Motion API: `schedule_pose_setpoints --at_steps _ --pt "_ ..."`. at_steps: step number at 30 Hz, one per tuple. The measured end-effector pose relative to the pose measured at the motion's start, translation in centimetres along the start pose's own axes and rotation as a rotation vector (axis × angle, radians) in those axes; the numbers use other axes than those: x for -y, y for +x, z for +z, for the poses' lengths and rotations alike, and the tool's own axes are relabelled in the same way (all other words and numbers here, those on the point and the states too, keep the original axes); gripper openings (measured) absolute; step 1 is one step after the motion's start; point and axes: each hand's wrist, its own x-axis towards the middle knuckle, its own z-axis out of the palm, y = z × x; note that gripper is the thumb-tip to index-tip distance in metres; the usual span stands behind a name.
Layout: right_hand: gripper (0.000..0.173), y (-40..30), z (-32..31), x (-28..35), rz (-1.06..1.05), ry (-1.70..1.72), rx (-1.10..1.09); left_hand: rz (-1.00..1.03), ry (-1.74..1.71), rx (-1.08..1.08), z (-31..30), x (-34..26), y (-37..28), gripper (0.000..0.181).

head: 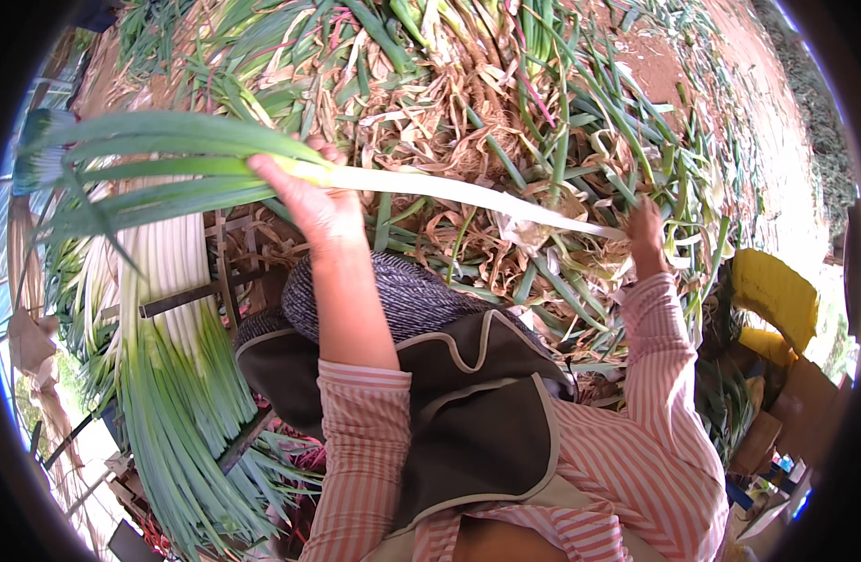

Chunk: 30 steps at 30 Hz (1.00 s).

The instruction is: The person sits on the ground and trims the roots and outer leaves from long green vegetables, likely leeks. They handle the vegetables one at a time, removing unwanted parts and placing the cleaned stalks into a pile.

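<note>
Across the view lies a long green onion [430, 185], its green leaves to the left and its white shaft reaching right. My left hand [318, 197] grips it where the leaves meet the shaft. At the root end is my right hand [645, 223], its fingers drawn together at the tip of the shaft; whether they pinch the root is hard to tell. On the left, a thick bundle of green onions [167, 281] rests on a metal rack [223, 270], white shafts up and green leaves hanging down.
Peeled dry leaves and green scraps [416, 133] cover the ground ahead. More unpeeled green onions [472, 42] lie at the top. A yellow object [774, 298] and brown cardboard [802, 407] are at the right. Pink ties [304, 449] show below the rack.
</note>
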Motion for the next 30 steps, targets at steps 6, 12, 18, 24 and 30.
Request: schedule_pose_setpoints --at_steps 6,12,18,24,30 --pt "0.055 4.7 -8.9 -2.5 -0.379 -1.237 -0.383 -0.119 -0.193 0.084 0.1 -0.4 -0.2 0.069" --pt "0.038 -15.6 11.7 7.7 -0.973 -0.469 0.228 -0.270 -0.275 0.090 1.5 2.6 -1.3 0.070" --pt "0.033 -21.6 21.9 8.4 -0.715 -0.467 0.654 -0.274 -0.269 0.292 -0.1 1.8 -1.1 0.064" --pt "0.048 -16.6 21.3 5.0 -0.350 -0.381 0.826 -0.245 -0.242 0.481 0.2 2.1 -1.5 0.056" --pt "0.063 -19.2 15.1 7.2 -0.075 0.030 1.296 -0.242 -0.311 0.580 0.6 2.5 -1.7 0.047"
